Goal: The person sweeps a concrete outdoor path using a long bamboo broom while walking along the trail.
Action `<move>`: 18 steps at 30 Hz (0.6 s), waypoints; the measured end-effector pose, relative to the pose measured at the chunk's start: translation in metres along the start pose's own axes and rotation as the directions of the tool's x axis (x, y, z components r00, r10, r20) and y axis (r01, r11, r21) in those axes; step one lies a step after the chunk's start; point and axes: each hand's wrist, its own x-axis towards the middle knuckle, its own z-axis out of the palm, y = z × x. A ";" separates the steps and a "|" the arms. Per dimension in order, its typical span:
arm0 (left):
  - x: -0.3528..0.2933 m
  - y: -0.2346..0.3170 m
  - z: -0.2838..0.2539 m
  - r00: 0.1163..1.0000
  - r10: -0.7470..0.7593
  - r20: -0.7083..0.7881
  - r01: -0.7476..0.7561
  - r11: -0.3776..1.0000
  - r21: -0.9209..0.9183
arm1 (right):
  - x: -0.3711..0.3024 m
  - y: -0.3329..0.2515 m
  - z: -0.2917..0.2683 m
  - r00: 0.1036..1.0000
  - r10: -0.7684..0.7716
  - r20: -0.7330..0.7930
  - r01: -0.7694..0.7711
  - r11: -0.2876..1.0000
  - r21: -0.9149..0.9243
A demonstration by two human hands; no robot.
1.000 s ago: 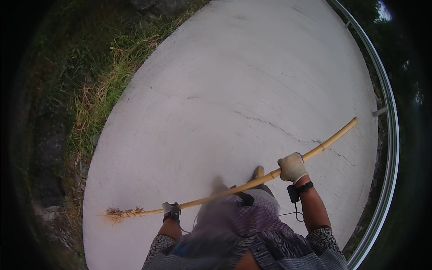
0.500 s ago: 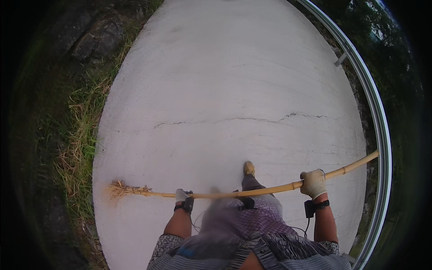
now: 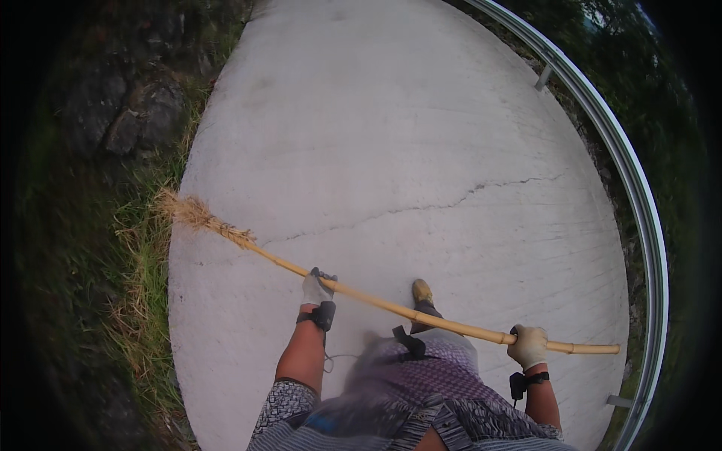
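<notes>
A broom (image 3: 406, 310) with a long jointed bamboo handle lies across the front of my body in both hands. Its bushy straw head (image 3: 192, 212) is at the far left, over the edge where the pavement meets the grass. My left hand (image 3: 319, 287), in a grey-white glove, is closed round the handle a short way behind the straw head. Toward the other end, my right hand (image 3: 528, 346), in a pale glove, grips the handle, whose butt sticks out beyond it to the right. Both wrists carry a black strapped device.
Pale concrete pavement (image 3: 361, 135) stretches ahead, with a jagged crack (image 3: 451, 204) across it. Along the left edge run grass (image 3: 139, 270) and dark rocks (image 3: 143, 113). A metal guardrail (image 3: 635, 161) curves along the right side. One shoe (image 3: 423, 292) shows ahead of my clothes.
The broom's straw head has swung forward and left to the grass edge, while its butt end has come back nearer me. My left hand has moved forward, and my right hand slightly back.
</notes>
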 end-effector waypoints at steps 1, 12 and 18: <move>-0.002 -0.001 0.002 1.000 0.001 0.001 -0.001 1.000 -0.012 | 0.003 0.004 0.004 1.000 -0.008 -0.010 0.008 1.000 0.006; -0.054 -0.021 -0.158 0.938 0.064 -0.341 -0.122 0.981 -0.152 | 0.069 0.004 0.012 0.963 -0.233 0.135 0.247 0.964 -0.100; -0.085 -0.058 -0.298 0.912 0.375 -0.168 -0.150 0.685 0.713 | 0.133 -0.047 -0.027 0.873 -0.480 0.086 0.487 0.864 -0.128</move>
